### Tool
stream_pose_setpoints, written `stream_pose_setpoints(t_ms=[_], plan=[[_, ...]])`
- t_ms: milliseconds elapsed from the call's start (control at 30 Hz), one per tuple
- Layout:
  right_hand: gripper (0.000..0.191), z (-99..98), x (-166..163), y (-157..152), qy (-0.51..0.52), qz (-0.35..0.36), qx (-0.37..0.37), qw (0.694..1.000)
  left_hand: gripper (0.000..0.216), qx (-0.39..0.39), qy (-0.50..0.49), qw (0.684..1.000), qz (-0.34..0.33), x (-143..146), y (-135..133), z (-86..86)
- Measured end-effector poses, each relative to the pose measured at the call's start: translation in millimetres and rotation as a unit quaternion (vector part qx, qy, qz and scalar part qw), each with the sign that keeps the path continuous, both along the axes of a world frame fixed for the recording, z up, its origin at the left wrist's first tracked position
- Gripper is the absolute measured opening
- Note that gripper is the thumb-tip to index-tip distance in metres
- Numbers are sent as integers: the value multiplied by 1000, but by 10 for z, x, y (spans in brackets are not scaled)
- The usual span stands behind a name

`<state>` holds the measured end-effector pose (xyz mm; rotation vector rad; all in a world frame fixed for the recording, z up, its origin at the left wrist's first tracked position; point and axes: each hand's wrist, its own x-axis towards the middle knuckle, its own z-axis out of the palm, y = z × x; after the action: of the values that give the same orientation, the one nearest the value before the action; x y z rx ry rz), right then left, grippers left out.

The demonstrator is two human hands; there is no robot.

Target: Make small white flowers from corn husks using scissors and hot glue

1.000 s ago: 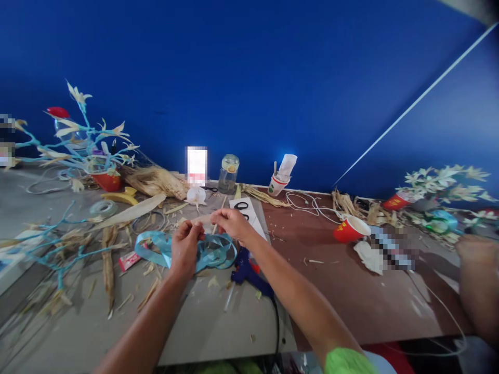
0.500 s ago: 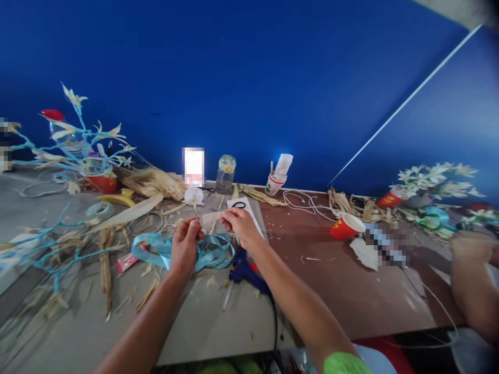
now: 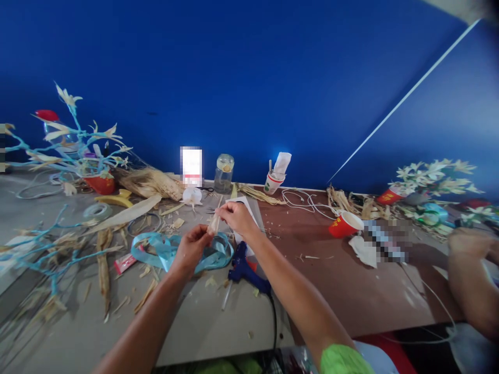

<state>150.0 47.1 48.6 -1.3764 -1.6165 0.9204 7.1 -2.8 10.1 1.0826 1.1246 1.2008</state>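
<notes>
A pale, thin piece of corn husk [image 3: 214, 223] is stretched slantwise between my two hands. My left hand [image 3: 194, 246] pinches its lower end, thumb and fingers pressed together. At the upper end, the fingertips of my right hand [image 3: 236, 217] close on it. Beneath my hands lies a loose coil of light blue ribbon [image 3: 150, 254]. A dark blue glue gun [image 3: 249, 274] rests by my right forearm, its cord running over the front edge. A white sheet [image 3: 252, 209] is partly hidden behind my right hand.
Blue-wrapped branches [image 3: 58, 257] and husk scraps [image 3: 104, 270] cover the left side, near a tape roll [image 3: 97, 210]. A glass jar [image 3: 223, 176] and a white cup [image 3: 273, 183] stand at the back. Right are a red paper cup [image 3: 343, 224] and another person's arm [image 3: 473, 275].
My hands have come closer together. The left moved right and slightly down, the right slightly left and up, so the husk piece turned from nearly level to steeply slanted.
</notes>
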Motion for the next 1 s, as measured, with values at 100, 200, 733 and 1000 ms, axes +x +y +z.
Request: stream_pose_setpoints(t_ms=[100,200,733,1000], plan=[[27,-23,8,-3,15,8,-5,1000,30,7,0,1000,16,-25,27,-64],[29,34,-13,-34,-7,45,-5,999,34,-4,6,1000,17,-47,36,-60],[44,-89,-34,-299,-413,222,8,883,17,58,-147,970,183,-122,96,16],[22,50,-165,-13,-352,130,25,926,13,144,-135,945,259,-125,87,93]])
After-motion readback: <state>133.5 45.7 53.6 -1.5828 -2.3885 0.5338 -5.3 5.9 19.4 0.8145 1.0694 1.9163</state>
